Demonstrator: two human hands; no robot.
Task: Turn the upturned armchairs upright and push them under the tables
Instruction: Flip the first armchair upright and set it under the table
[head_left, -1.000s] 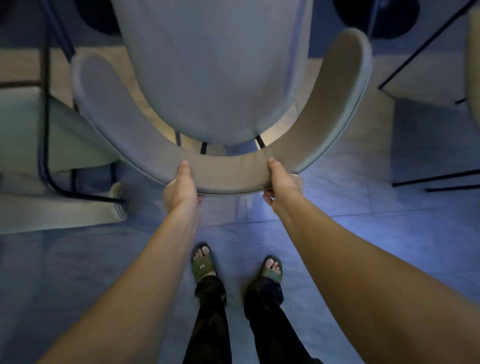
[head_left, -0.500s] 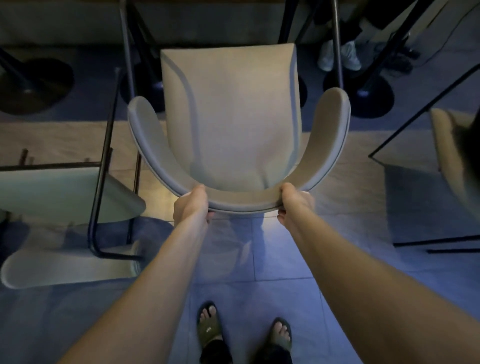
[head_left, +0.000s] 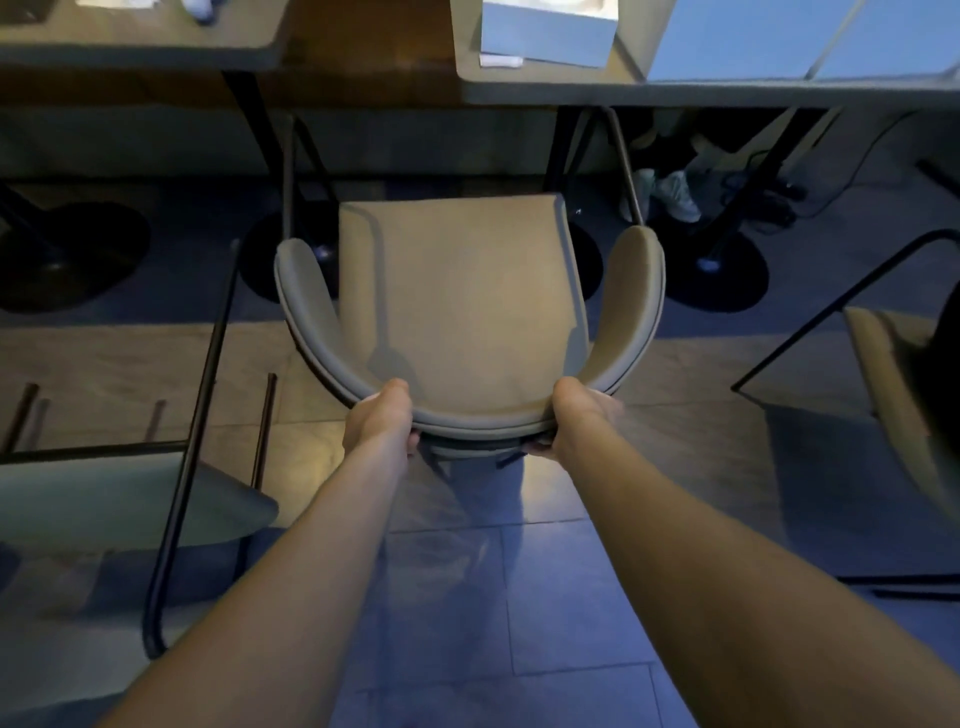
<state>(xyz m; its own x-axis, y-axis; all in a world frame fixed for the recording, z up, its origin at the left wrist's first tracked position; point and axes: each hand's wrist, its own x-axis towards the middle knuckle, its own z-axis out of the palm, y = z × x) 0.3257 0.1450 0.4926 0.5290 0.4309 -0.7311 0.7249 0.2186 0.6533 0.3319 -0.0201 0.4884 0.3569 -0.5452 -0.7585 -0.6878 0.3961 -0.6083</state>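
A beige armchair (head_left: 457, 291) with a curved backrest stands upright in front of me, its seat facing two tables. My left hand (head_left: 382, 421) grips the left part of the backrest rim and my right hand (head_left: 576, 418) grips the right part. The left table (head_left: 140, 49) and the right table (head_left: 727, 93) run along the top of the view, and the chair's front edge is close to the gap between them. An upturned armchair (head_left: 104, 499) lies on the floor at the left, its dark metal legs sticking up. Another armchair (head_left: 893, 374) shows at the right edge.
Round black table bases (head_left: 67, 254) stand on the floor under the tables. Another person's white shoes (head_left: 670, 195) show under the right table, near cables. A white box (head_left: 545, 36) sits on the right table. Tiled floor lies behind the chair.
The armchair has moved away from me toward the tables, with both hands still on its backrest. My view has lifted, so the tabletops show and my feet have left the frame.
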